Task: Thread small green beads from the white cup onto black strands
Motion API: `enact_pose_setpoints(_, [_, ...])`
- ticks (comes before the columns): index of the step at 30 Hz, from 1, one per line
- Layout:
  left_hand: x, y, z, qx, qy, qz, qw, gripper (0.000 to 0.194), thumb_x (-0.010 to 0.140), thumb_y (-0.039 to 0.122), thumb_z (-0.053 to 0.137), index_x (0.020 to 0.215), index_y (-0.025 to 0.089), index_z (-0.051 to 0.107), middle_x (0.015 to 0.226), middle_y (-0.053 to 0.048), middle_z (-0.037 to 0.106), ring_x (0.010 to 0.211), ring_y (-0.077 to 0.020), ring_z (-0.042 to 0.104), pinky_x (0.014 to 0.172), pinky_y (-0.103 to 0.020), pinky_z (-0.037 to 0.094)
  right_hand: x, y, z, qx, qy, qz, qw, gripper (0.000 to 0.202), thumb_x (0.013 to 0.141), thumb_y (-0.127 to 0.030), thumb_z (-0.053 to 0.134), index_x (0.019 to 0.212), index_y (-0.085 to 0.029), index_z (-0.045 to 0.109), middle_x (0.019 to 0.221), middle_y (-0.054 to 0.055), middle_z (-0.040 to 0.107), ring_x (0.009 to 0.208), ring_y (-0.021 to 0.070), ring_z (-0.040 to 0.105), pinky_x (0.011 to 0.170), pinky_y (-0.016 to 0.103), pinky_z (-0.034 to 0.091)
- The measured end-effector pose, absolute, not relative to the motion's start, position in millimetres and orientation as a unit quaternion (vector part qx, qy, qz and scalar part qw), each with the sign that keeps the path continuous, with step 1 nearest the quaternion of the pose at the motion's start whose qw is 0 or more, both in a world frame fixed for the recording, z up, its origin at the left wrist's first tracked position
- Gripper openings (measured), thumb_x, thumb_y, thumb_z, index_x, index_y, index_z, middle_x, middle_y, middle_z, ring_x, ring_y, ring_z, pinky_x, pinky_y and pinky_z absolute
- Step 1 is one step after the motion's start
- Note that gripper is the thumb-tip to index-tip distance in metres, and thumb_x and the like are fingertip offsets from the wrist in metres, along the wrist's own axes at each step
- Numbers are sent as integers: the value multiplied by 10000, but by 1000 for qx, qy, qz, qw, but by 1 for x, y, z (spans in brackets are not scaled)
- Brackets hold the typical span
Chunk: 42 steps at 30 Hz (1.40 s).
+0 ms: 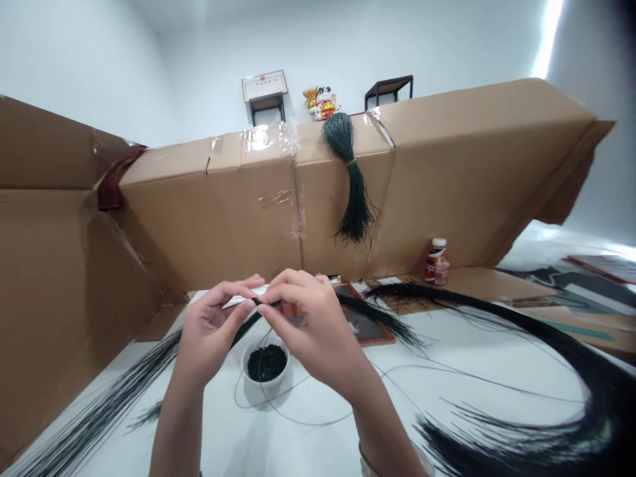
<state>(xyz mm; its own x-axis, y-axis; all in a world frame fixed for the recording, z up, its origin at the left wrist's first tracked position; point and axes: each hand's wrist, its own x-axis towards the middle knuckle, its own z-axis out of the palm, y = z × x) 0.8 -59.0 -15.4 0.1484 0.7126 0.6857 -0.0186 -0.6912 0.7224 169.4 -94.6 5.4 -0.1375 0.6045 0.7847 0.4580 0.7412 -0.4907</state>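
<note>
My left hand (212, 322) and my right hand (309, 324) meet fingertip to fingertip above the table. Each is closed in a pinch on a small dark piece of strand (257, 301), mostly hidden by the fingers. A long thin strand (318, 423) loops down from the fingertips and across the white tabletop. Just below the hands stands a white bowl (245, 368) filled with small dark green pieces (267, 362). Behind the wrists, a bundle of long dark strands (142, 371) spreads to the lower left, and another bundle end (385, 316) shows right of my right hand.
Cardboard walls (238, 218) enclose the back and left. A tied green bundle (355, 179) hangs over the back wall. A thick black bundle (556, 344) curves along the right. A red bottle with a white cap (437, 262) stands at the back right, near an orange-edged dark panel (375, 336).
</note>
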Motion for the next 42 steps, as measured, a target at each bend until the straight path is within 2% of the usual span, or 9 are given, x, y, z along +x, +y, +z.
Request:
enact_pose_setpoints(3, [19,-44,-24,654,206,613,393,620,848,758,492,1144,243,670,1411,-96,615,1375,-274,500,1051,-385,482,178,-81,5,-289,-687,239,622,109,842,-239,719,740,-201,712,837,11,697,818,169,631,773,340,432])
enact_pose_setpoints(6, [38,-33,-34,619,190,546,531,826,794,883,308,1143,210,634,1204,-128,714,1217,-294,612,1022,-421,462,190,-70,2,-245,-584,400,662,145,789,-342,771,756,-208,725,852,18,722,763,160,625,691,302,490])
enact_pose_setpoints(11, [52,-35,-39,642,191,433,603,555,848,710,578,929,163,628,658,-1,639,602,-146,620,647,-278,485,202,-59,-4,-237,-489,449,710,148,729,-360,837,764,-235,765,872,-6,756,674,106,557,650,244,482])
enact_pose_setpoints(15, [48,-43,-34,638,206,426,608,440,866,596,652,841,160,606,602,37,571,495,-88,541,552,-228,444,201,-57,-3,-228,-499,436,714,121,729,-335,836,730,-233,771,825,-10,753,693,99,553,709,238,470])
enact_pose_setpoints(21, [32,-50,-26,649,213,376,626,411,855,549,698,961,158,628,760,-12,666,655,-110,632,681,-244,504,207,-61,-1,-219,-495,434,720,119,714,-326,845,741,-235,775,839,-12,746,650,90,512,674,238,455])
enact_pose_setpoints(26, [31,-51,-28,678,250,377,579,496,893,580,630,1259,251,568,1278,-82,635,1182,-226,588,980,-366,475,224,-68,3,-222,-474,404,750,109,709,-315,839,739,-236,770,839,-15,722,622,86,484,653,243,452])
enact_pose_setpoints(32, [43,-51,-30,761,233,301,525,419,919,592,564,865,198,693,1311,-104,618,1367,-279,445,1115,-399,352,234,-75,6,-220,-462,383,769,159,662,-339,886,707,-235,775,825,-26,724,611,61,491,652,206,450])
enact_pose_setpoints(37, [39,-52,-26,776,209,281,525,549,941,651,456,792,184,704,1264,-124,627,1362,-295,452,1097,-411,378,237,-76,5,-222,-453,381,774,198,628,-368,917,703,-245,781,831,-21,743,658,67,537,642,187,462])
enact_pose_setpoints(42, [28,-48,-26,785,176,253,537,262,806,478,761,786,217,737,1225,-86,652,1429,-298,357,1112,-420,337,238,-76,4,-218,-457,382,773,178,648,-355,912,726,-251,790,817,-34,743,617,45,508,641,170,462])
